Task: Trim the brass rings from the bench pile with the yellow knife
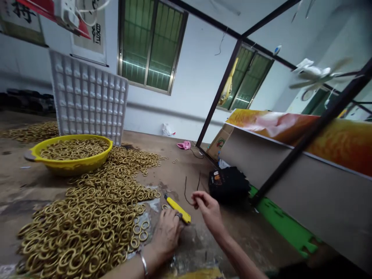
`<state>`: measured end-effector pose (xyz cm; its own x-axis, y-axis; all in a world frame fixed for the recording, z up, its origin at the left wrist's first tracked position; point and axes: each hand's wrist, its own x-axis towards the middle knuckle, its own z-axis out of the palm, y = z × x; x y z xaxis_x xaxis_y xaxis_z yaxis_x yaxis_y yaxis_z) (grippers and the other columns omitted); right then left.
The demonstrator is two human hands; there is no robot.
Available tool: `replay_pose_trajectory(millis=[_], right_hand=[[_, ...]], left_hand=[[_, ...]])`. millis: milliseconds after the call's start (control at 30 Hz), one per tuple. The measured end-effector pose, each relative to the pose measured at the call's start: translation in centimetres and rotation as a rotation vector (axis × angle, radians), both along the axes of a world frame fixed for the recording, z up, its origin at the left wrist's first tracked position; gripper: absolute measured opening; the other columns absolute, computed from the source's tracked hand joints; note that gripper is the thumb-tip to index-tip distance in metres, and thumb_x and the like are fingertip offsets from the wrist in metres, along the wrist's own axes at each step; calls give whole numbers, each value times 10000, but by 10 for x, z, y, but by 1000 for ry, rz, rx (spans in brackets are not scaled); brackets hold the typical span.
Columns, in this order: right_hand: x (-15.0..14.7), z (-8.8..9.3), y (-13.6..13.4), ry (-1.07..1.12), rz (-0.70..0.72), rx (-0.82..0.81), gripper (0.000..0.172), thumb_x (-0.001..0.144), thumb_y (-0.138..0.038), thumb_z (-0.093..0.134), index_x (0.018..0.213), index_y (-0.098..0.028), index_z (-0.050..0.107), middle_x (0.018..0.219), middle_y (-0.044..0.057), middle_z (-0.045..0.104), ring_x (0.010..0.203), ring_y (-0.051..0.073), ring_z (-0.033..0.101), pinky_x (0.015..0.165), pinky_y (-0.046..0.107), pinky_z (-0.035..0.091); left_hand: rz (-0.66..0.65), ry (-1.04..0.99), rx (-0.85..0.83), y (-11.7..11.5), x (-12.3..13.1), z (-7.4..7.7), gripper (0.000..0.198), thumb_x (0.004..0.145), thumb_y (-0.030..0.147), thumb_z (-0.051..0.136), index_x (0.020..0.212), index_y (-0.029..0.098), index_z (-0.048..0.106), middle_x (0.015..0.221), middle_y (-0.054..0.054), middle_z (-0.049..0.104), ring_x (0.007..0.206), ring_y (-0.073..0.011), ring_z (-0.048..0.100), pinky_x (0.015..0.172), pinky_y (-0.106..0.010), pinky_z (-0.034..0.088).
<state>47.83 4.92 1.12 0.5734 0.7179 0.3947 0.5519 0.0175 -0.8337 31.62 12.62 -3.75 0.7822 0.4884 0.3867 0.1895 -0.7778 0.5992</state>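
My right hand (207, 211) pinches a thin dark cord (186, 192) between thumb and fingers; the cord bends in a loop with two ends standing up. To its left, my left hand (168, 231) rests low on the table with its fingers spread and bent down, their tips partly hidden. A loose brass-coloured ring (165, 207) lies just beyond those fingertips. Beside the left hand is a yellow utility knife (178, 209), its near end close to the index finger. A large heap of brass-coloured rings (101, 217) spreads over the table left of my hands.
A yellow basin (78, 166) full of rings stands behind the heap, before an upright white moulded tray (90, 100). A black bag-like bundle (228, 184) sits right of my hands. Farther back are a pink cloth (184, 145) and a dark metal frame post (216, 97).
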Motion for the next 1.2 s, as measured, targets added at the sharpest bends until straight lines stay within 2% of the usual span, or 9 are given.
replay_pose_trajectory(millis=[100,200,467,633,767,900,1033,1133,1200], right_hand=[[-67,3,-37,-344,191,11,162,930,-254,464,912,-245,624,760,27,650,670,168,620,603,275,488],[-132,-14,-48,-661,261,119,218,907,-126,407,811,-264,545,658,18,602,603,185,586,555,295,444],[-264,-37,-56,-521,476,17,309,935,-91,341,1030,-236,598,871,87,696,772,208,641,671,332,485],[-287,-44,-72,-536,664,-43,339,913,-54,354,1084,-228,590,931,84,711,771,195,657,646,318,484],[-289,-49,-82,-515,582,60,412,870,-51,439,1179,-287,574,1112,119,677,1001,258,640,793,429,520],[-305,-51,-96,-260,774,54,403,866,-89,510,1194,-308,594,1045,102,674,949,253,637,773,408,525],[-337,-66,-106,376,1134,-416,229,951,-353,488,1070,-267,664,750,25,640,644,165,595,599,283,490],[-353,-77,-106,796,1044,-570,451,953,-522,422,1262,-229,570,676,1,591,551,137,528,525,255,443],[-356,-77,-102,847,914,-535,487,947,-529,437,1284,-198,557,679,-1,574,567,132,517,542,254,435]], left_hand=[[29,-209,-539,-33,-36,19,314,951,375,422,902,173,656,786,-50,676,740,-197,617,707,-311,510],[136,-437,-882,-55,-85,27,380,825,539,599,718,176,635,667,0,623,656,-164,574,625,-239,477],[576,-590,-1053,-72,-218,12,371,654,468,793,830,143,753,747,-50,723,739,-192,633,718,-273,521],[707,-777,-1132,-80,-261,9,283,703,365,785,798,110,706,700,-34,694,469,-57,477,441,-171,375],[698,-896,-1260,-85,-277,7,292,668,311,808,806,105,654,679,-23,677,488,-71,536,435,-167,413],[768,-986,-1330,-94,-286,0,343,657,283,814,874,132,595,701,-7,676,583,-114,612,485,-194,505],[790,-1019,-1452,-107,-298,-6,340,638,265,827,835,125,588,687,-6,668,564,-92,600,482,-166,498],[784,-1012,-1546,-119,-311,-9,321,646,300,825,782,118,597,631,-2,647,479,-70,551,423,-150,444],[758,-1035,-1544,-128,-319,-9,297,661,302,818,760,118,607,626,-2,642,483,-77,555,440,-165,457]])
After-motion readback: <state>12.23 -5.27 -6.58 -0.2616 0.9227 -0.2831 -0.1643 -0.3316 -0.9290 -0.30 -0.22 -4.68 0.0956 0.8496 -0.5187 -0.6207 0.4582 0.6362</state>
